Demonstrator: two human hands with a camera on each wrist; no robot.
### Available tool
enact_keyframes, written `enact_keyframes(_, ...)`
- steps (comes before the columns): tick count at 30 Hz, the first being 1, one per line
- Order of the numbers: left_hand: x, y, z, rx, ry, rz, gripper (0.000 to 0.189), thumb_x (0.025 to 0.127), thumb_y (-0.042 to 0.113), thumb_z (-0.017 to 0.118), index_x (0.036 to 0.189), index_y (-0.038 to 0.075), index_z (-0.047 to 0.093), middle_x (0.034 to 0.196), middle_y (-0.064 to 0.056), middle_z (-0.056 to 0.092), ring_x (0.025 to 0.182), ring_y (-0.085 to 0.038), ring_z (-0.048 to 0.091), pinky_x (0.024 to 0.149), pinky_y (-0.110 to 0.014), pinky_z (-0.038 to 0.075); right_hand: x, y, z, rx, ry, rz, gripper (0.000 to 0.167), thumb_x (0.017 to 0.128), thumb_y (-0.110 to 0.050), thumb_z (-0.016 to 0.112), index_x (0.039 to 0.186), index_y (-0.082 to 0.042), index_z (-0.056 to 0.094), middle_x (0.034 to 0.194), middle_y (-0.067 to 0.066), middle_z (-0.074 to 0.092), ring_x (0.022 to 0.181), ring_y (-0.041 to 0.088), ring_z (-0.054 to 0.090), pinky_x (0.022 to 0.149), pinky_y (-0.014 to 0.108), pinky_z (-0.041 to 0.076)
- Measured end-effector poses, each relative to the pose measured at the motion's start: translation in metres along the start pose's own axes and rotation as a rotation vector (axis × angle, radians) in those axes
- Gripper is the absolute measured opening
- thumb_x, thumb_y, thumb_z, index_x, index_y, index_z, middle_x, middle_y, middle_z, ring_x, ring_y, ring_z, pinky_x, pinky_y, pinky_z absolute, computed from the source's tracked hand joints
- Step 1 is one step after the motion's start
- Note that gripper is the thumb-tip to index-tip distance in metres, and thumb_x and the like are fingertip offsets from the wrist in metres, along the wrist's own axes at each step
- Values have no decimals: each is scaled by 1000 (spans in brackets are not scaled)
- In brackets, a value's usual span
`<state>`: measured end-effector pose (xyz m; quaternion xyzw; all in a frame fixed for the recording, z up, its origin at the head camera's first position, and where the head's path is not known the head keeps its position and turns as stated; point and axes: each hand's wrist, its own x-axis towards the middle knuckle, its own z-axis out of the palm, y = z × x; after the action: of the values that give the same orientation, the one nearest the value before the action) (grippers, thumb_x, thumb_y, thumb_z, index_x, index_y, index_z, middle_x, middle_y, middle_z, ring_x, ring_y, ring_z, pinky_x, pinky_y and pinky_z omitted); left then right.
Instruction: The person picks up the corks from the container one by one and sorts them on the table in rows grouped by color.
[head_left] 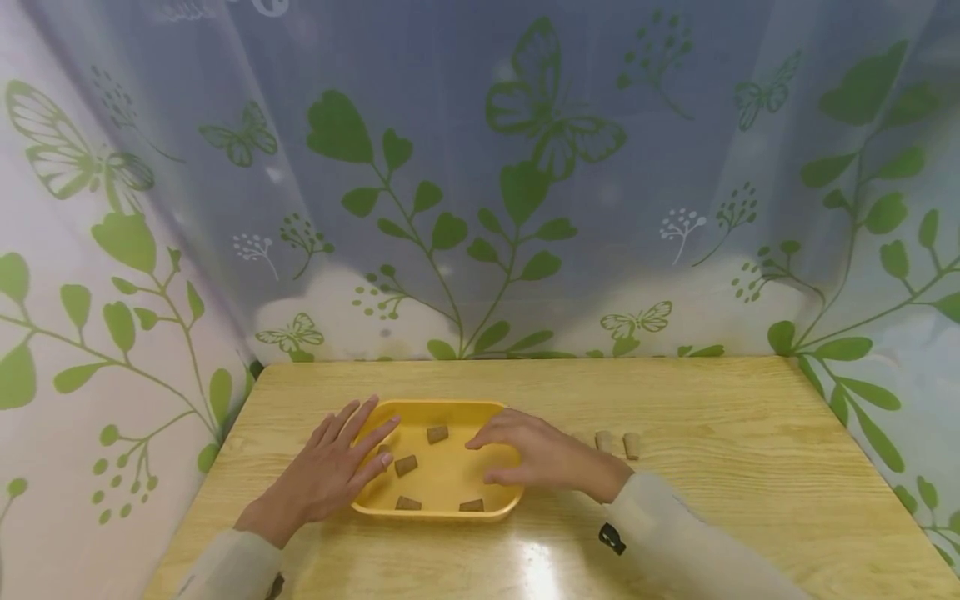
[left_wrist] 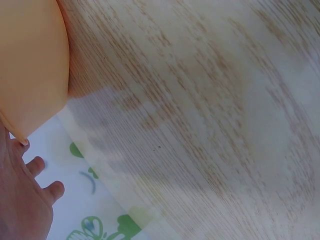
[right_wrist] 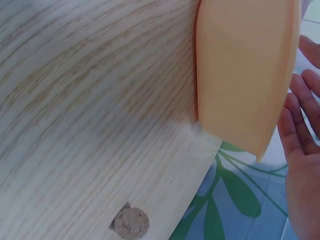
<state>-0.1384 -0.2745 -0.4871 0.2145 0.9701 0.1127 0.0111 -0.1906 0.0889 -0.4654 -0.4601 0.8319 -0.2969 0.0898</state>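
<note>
A yellow plastic tray (head_left: 435, 514) sits on the wooden table, with several brown corks (head_left: 406, 465) lying loose in it. My left hand (head_left: 330, 458) is over its left rim, fingers spread and fairly straight, holding nothing. Over the right rim reaches my right hand (head_left: 536, 450), its fingers bent loosely and the thumb apart; no object shows between them. In the left wrist view, the left hand (left_wrist: 22, 195) is beside the tray's outer wall (left_wrist: 32, 60). The right wrist view has the right hand (right_wrist: 302, 145) at the tray's other side (right_wrist: 245, 70).
To the right of the tray, corks (head_left: 632, 446) stand on the table (head_left: 720, 467), one partly hidden by the right forearm. A single cork (right_wrist: 131, 223) shows in the right wrist view. A curtain (head_left: 450, 167) printed with leaves and butterflies hangs behind the table.
</note>
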Motion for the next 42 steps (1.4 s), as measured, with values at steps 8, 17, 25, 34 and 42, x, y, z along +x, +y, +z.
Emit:
enact_keyframes(8,0,-2,2,-1,8,1,59,117,51,43,172,29,38,183,-15,18,166,-47,22,128,-77,22,5,-1,8,14,-73,20,42,100,-26,82,139,-12,74,138,-1,73,133,21,64,117,46,53)
enact_keyframes(17,-1,-1,3,7,10,1,59,117,51,43,171,29,39,183,-14,19,166,-48,24,126,-78,25,11,-5,13,-14,-188,23,39,100,-29,82,135,-14,77,133,-5,75,127,13,65,116,37,53)
enact_keyframes(25,-1,0,1,21,10,-4,59,117,51,43,171,29,40,182,-16,22,165,-48,25,127,-77,25,20,-4,13,-55,-238,-44,40,100,-36,83,135,-17,77,131,-7,76,122,8,66,110,30,54)
enact_keyframes(34,0,0,2,17,9,-8,59,117,52,43,171,29,39,182,-15,21,166,-47,24,128,-76,24,32,-7,16,-77,-342,-43,32,101,-29,81,130,-17,79,125,-9,77,113,2,64,106,23,52)
enact_keyframes(42,0,1,0,17,8,-12,59,117,52,44,171,29,40,182,-15,21,166,-47,25,128,-76,24,38,-11,15,-93,-391,-46,29,100,-22,82,128,-17,79,117,-9,77,106,0,66,101,19,53)
